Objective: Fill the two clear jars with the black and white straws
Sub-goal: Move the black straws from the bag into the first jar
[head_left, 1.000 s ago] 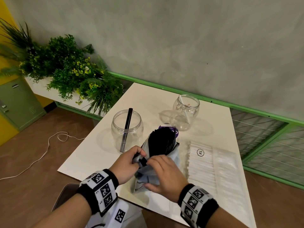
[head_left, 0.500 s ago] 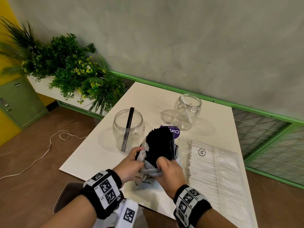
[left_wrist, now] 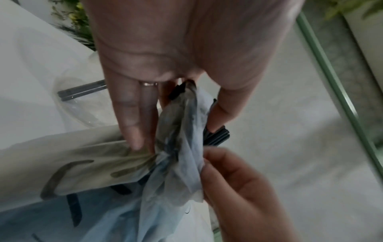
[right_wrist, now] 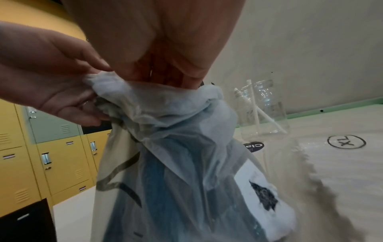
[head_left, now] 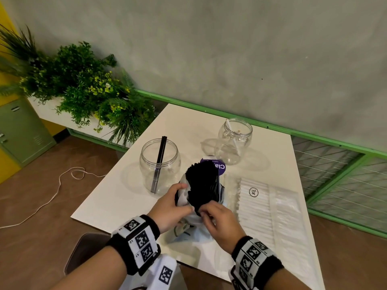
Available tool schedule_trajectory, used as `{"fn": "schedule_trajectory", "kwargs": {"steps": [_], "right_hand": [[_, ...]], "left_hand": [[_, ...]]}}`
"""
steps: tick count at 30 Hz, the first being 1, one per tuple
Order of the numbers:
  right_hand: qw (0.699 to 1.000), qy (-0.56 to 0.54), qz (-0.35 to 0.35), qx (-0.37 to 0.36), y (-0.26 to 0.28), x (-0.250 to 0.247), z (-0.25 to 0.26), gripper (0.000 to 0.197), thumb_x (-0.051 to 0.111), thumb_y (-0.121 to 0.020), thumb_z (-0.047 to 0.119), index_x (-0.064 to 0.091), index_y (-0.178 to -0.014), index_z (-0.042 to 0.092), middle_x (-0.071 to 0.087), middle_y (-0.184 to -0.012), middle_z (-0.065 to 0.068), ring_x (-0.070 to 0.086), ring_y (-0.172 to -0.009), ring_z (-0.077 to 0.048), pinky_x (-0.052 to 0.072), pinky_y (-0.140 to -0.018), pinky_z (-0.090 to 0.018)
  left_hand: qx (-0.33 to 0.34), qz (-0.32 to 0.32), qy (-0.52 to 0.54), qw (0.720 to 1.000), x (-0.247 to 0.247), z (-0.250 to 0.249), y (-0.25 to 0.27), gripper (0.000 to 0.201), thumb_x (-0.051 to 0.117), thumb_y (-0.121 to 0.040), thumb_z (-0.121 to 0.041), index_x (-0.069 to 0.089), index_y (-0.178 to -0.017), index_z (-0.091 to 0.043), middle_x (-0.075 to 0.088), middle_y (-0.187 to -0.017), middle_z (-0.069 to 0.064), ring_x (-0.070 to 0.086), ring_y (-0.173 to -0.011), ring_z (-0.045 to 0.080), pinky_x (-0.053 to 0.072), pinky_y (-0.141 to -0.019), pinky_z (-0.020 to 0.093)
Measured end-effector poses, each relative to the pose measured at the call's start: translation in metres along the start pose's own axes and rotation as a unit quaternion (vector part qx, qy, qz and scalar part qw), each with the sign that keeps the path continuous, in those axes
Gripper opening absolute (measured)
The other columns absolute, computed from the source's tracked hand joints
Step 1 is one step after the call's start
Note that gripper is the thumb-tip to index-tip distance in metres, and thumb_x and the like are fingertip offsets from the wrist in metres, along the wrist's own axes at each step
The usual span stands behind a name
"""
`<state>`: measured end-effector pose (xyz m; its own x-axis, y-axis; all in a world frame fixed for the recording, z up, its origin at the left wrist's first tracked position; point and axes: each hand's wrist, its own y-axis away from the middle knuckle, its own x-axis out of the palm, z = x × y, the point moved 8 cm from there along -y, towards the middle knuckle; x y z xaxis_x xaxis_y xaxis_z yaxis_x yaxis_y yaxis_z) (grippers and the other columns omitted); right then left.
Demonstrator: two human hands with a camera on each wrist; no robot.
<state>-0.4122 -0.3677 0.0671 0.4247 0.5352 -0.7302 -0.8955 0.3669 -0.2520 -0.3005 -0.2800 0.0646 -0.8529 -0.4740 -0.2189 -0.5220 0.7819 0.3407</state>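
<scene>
— Where are the hands?

— Both at the near edge of the white table [head_left: 125, 197]. The left hand [head_left: 167, 208] pinches the gathered rim of the plastic bag [head_left: 184, 197]; the right hand [head_left: 217, 216] has its fingers curled onto the bag's mouth, at the bundle of black straws [head_left: 204, 183] poking out.

— And the jars?

— The left jar [head_left: 159, 164], just beyond the left hand, holds a couple of black straws. The far jar [head_left: 235, 141] has a white straw [head_left: 233, 137] leaning inside. A clear pack of white straws [head_left: 270, 208] lies flat to the right of the bag.
</scene>
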Motion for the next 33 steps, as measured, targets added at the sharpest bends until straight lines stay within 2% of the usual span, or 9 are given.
{"fn": "schedule_trajectory", "kwargs": {"steps": [2,5,8,14,22,26,29,31,33], "right_hand": [[0.999,-0.01,-0.022,0.028,-0.005,-0.003,-0.003,0.016,0.061,-0.084,0.017,0.056,-0.099,0.015,0.049,-0.095,0.007,0.048,-0.079,0.0,0.039,-0.07,-0.01],[0.998,-0.003,-0.028,0.052,-0.011,-0.004,-0.007,0.043,0.073,-0.075,0.014,0.053,-0.113,0.012,0.043,-0.109,0.006,0.047,-0.09,-0.001,0.042,-0.082,-0.011],[0.998,0.026,-0.014,0.049,-0.016,-0.002,-0.008,0.054,0.075,-0.073,0.018,0.052,-0.121,0.012,0.047,-0.119,0.001,0.049,-0.103,-0.011,0.042,-0.09,-0.018],[0.996,0.045,-0.013,0.074,-0.017,-0.001,-0.009,0.053,0.074,-0.074,0.025,0.051,-0.122,0.018,0.052,-0.117,0.004,0.046,-0.106,-0.013,0.035,-0.086,-0.015],[0.994,0.06,0.034,0.085,-0.023,0.006,-0.013,0.044,0.074,-0.073,0.029,0.06,-0.113,0.018,0.052,-0.107,0.002,0.048,-0.101,-0.017,0.037,-0.081,-0.02],[0.993,0.067,0.058,0.08,-0.023,0.01,-0.013,0.037,0.071,-0.074,0.024,0.064,-0.109,0.017,0.054,-0.1,0.001,0.05,-0.095,-0.02,0.032,-0.071,-0.02],[0.995,0.055,0.042,0.074,-0.024,0.008,-0.015,0.026,0.068,-0.071,0.027,0.064,-0.093,0.014,0.051,-0.092,0.002,0.05,-0.084,-0.018,0.029,-0.061,-0.016],[0.996,0.037,0.03,0.079,-0.024,0.003,-0.017,0.025,0.071,-0.07,0.03,0.06,-0.086,0.013,0.05,-0.086,0.004,0.048,-0.077,-0.016,0.029,-0.058,-0.013],[0.996,0.03,0.037,0.077,-0.024,-0.001,-0.016,0.026,0.07,-0.073,0.036,0.056,-0.082,0.015,0.051,-0.08,0.006,0.047,-0.074,-0.015,0.035,-0.06,-0.021]], "left_hand": [[0.03,-0.017,-0.061,0.998,0.0,-0.001,-0.002,0.061,0.071,-0.074,-0.018,0.042,-0.126,-0.031,0.064,-0.099,-0.009,0.063,-0.087,0.006,0.05,-0.073,0.019],[0.064,-0.039,-0.129,0.989,0.001,-0.005,-0.003,0.059,0.07,-0.075,-0.014,0.041,-0.124,-0.031,0.062,-0.095,-0.011,0.06,-0.084,0.002,0.041,-0.067,0.008],[0.081,-0.043,-0.159,0.983,0.001,-0.007,-0.002,0.056,0.066,-0.076,-0.008,0.042,-0.12,-0.034,0.062,-0.091,-0.009,0.06,-0.081,0.006,0.044,-0.067,0.012],[0.102,-0.041,-0.164,0.98,-0.001,-0.007,-0.001,0.053,0.059,-0.076,0.002,0.047,-0.112,-0.035,0.064,-0.093,-0.006,0.062,-0.084,0.011,0.049,-0.073,0.021],[0.124,0.005,-0.127,0.984,0.004,-0.006,0.001,0.051,0.053,-0.077,0.007,0.053,-0.112,-0.032,0.065,-0.097,-0.006,0.06,-0.084,0.001,0.045,-0.074,0.01],[0.124,0.041,-0.126,0.983,0.012,-0.009,0.002,0.038,0.065,-0.077,-0.011,0.057,-0.107,-0.034,0.065,-0.101,-0.008,0.061,-0.089,0.005,0.047,-0.078,0.014],[0.133,0.013,-0.131,0.982,0.011,-0.012,0.0,0.02,0.072,-0.079,-0.028,0.061,-0.095,-0.033,0.067,-0.094,-0.01,0.06,-0.09,0.001,0.046,-0.08,0.017],[0.143,-0.005,-0.141,0.98,0.009,-0.013,-0.002,0.01,0.07,-0.081,-0.028,0.063,-0.088,-0.031,0.067,-0.089,-0.008,0.059,-0.085,0.002,0.046,-0.078,0.019],[0.15,-0.014,-0.159,0.976,0.008,-0.011,-0.003,0.006,0.068,-0.083,-0.026,0.063,-0.085,-0.029,0.066,-0.086,-0.007,0.058,-0.082,0.003,0.045,-0.075,0.018]]}}
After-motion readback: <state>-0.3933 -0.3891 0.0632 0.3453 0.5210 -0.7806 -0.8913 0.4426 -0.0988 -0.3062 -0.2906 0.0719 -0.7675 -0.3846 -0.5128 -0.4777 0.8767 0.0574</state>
